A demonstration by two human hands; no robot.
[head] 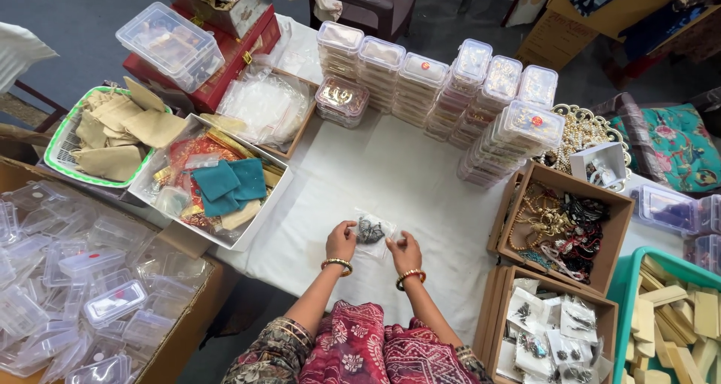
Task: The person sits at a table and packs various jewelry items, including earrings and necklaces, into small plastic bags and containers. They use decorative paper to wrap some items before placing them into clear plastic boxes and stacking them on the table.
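Note:
A small clear plastic pouch (373, 234) with a dark piece of jewellery inside lies on the white cloth of the table (390, 174). My left hand (341, 241) grips the pouch's left edge with thumb and fingers. My right hand (405, 252) grips its right edge. Both wrists carry gold-and-red bangles. The pouch rests flat between the two hands, close to the table's near edge.
Stacks of clear lidded boxes (451, 91) stand at the back. A white tray with teal pouches (218, 185) and a green basket of beige bags (113, 132) sit left. Cardboard boxes of jewellery (559, 226) and packets (552, 331) sit right. A carton of empty clear boxes (82, 279) sits lower left.

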